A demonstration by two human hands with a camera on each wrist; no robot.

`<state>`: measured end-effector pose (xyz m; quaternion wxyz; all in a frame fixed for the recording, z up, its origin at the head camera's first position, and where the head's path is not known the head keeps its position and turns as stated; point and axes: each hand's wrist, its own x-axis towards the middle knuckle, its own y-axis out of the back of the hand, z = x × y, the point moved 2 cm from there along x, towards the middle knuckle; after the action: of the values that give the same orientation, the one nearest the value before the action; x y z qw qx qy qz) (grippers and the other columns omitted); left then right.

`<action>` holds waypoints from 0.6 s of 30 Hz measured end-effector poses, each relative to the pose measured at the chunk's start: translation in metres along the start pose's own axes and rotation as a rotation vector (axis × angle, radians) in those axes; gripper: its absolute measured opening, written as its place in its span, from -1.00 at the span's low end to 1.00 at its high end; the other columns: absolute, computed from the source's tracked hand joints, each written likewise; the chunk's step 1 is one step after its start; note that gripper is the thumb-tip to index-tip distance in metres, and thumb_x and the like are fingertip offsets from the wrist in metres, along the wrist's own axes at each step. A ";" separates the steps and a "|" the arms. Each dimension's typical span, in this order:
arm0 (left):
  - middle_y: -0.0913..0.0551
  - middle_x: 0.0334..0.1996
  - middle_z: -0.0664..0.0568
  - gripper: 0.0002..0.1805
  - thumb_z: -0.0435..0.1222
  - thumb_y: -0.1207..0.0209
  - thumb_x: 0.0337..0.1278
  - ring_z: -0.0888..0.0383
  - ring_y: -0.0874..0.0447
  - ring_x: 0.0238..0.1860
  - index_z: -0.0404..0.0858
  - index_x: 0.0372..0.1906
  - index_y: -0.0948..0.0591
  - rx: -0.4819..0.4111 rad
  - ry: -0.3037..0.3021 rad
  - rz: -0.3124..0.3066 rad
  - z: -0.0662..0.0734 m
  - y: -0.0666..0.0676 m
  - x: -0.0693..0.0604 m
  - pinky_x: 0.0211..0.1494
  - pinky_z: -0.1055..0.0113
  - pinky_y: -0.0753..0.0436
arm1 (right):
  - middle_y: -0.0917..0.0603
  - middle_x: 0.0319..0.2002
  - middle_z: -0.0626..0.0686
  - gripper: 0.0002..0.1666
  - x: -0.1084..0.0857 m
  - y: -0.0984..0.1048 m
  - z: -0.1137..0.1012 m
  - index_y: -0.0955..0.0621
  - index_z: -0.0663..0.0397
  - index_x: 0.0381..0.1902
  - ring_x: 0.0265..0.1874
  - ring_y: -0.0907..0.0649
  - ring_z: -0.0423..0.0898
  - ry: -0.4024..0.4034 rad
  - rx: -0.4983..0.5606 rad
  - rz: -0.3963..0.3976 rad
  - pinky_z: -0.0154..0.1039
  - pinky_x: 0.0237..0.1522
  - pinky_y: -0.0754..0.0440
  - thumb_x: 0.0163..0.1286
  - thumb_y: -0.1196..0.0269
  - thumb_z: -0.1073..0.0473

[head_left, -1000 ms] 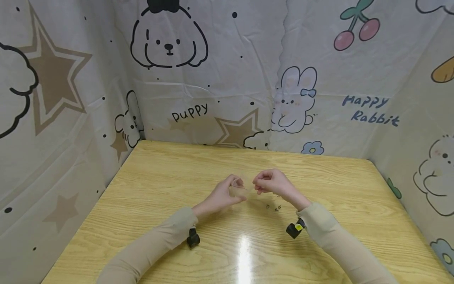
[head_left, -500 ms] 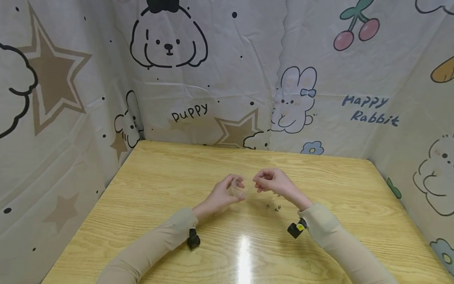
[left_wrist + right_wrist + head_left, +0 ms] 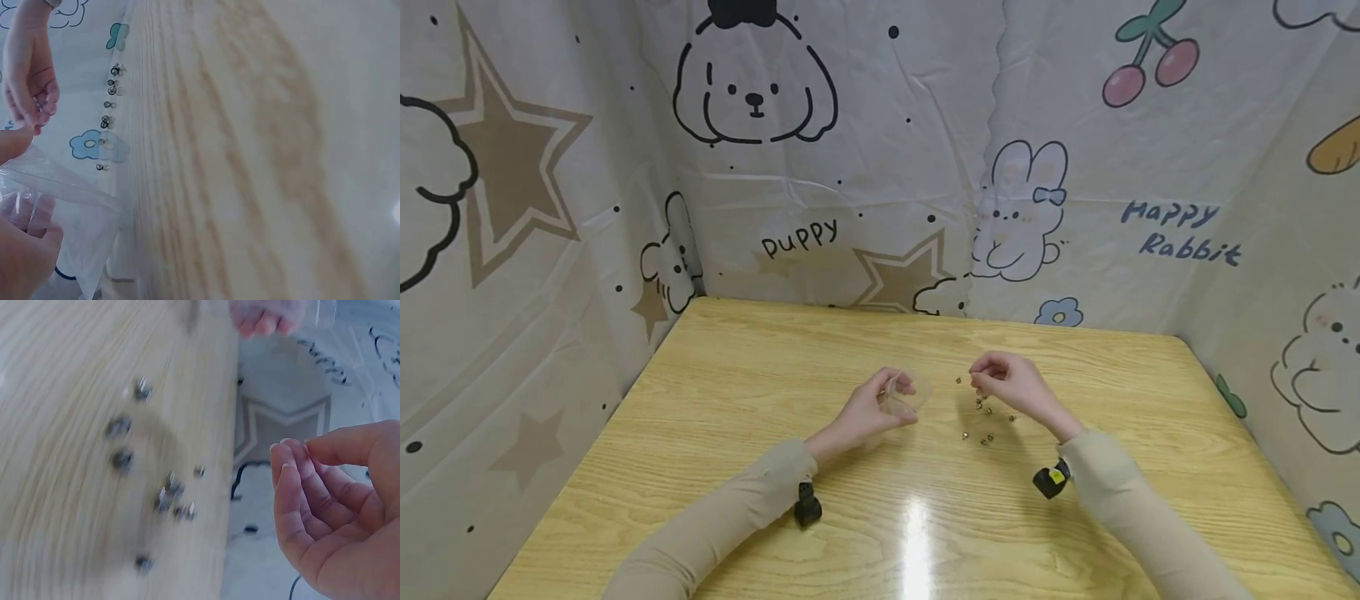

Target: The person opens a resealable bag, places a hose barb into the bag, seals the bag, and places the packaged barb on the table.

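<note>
My left hand (image 3: pixel 871 407) holds a clear plastic bag (image 3: pixel 81 212), its thumb and fingers spread around the bag's mouth; the see-through film hangs past the fingertips. To the right, my right hand (image 3: pixel 1013 385) hovers above several small shiny metal pieces (image 3: pixel 172 487), apart from the bag. In the right wrist view its fingers (image 3: pixel 287 500) are loosely bent, the thumb near the index fingertip, and I see nothing between them. The metal pieces lie scattered on the table under and in front of that hand; blur hides their exact kind.
A wood-grain table (image 3: pixel 760 358) spans the view, with a bright light reflection near its front. Printed cloth (image 3: pixel 880 167) hangs along the back and both sides. Each sleeve cuff carries a small black camera (image 3: pixel 807 505).
My right hand has moved away from the bag to the right, uncovering more of the metal pieces. The left hand stays almost in place with the bag.
</note>
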<state>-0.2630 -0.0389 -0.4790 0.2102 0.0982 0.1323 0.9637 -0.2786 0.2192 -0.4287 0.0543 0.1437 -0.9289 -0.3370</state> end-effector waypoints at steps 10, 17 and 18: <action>-0.66 0.09 -0.16 -0.48 -0.35 -0.40 0.08 -0.06 -0.56 0.23 -0.28 0.14 -0.47 0.043 -0.045 0.003 0.000 0.001 -0.002 0.51 -0.15 -0.33 | -0.74 -0.21 0.21 -0.75 -0.004 0.019 0.033 -0.65 0.32 -0.09 -0.27 -0.69 -0.05 -0.004 -0.145 0.008 -0.36 -0.20 -0.64 0.37 -0.26 0.24; -0.65 0.09 -0.15 -0.46 -0.38 -0.40 0.06 -0.06 -0.55 0.24 -0.28 0.16 -0.46 0.007 -0.024 -0.007 -0.002 0.002 -0.001 0.54 -0.12 -0.30 | -0.73 -0.25 0.15 -0.79 -0.009 0.026 0.052 -0.67 0.29 -0.14 -0.27 -0.64 -0.13 -0.004 -0.165 -0.101 -0.41 -0.20 -0.61 0.30 -0.32 0.27; -0.65 0.10 -0.15 -0.46 -0.39 -0.40 0.06 -0.06 -0.54 0.25 -0.27 0.16 -0.46 0.000 -0.014 -0.009 -0.002 0.002 0.000 0.55 -0.11 -0.29 | -0.73 -0.25 0.16 -0.77 -0.010 0.027 0.054 -0.67 0.30 -0.14 -0.27 -0.63 -0.13 -0.006 -0.154 -0.121 -0.41 -0.21 -0.61 0.29 -0.33 0.26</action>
<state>-0.2641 -0.0417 -0.4804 0.2153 0.1044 0.1311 0.9621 -0.2859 0.2751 -0.4527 0.0420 0.1941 -0.8899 -0.4107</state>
